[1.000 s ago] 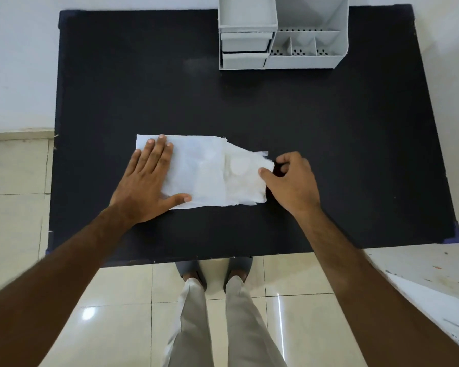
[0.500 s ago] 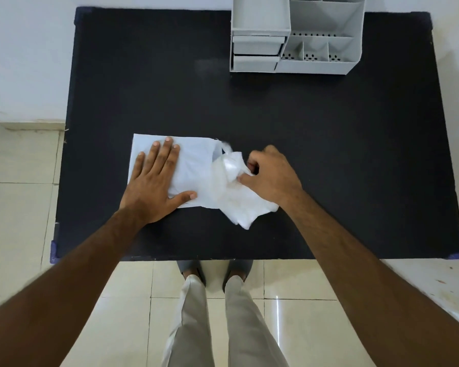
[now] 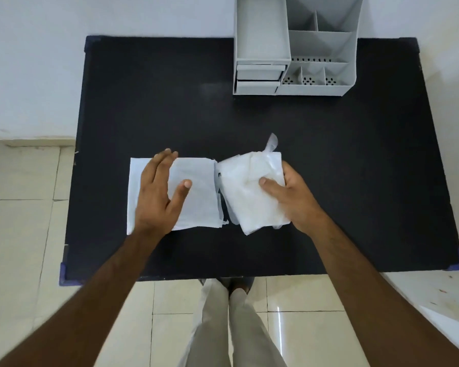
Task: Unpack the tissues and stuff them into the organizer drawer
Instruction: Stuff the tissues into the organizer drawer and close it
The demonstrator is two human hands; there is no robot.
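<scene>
One black desk (image 3: 170,107) carries everything. On it stands one grey organizer (image 3: 297,49) with two shut drawers (image 3: 260,71) stacked at its left front and three small perforated compartments (image 3: 309,80) in a row at its right front. Two white bundles lie near the front: one flat wrapper (image 3: 199,192) and one stack of tissues (image 3: 249,189). Two hands show, the left hand (image 3: 157,194) and the right hand (image 3: 292,197).

On the table (image 3: 329,181), the organizer (image 3: 294,56) stands at the far edge, right of centre — its two drawers (image 3: 259,79) stacked on its left side. Nearer the front edge, the wrapper (image 3: 196,192) lies left, under the left hand (image 3: 159,194); the tissue stack (image 3: 249,189) lies just right of it — the right hand (image 3: 289,197) at its right side.
</scene>
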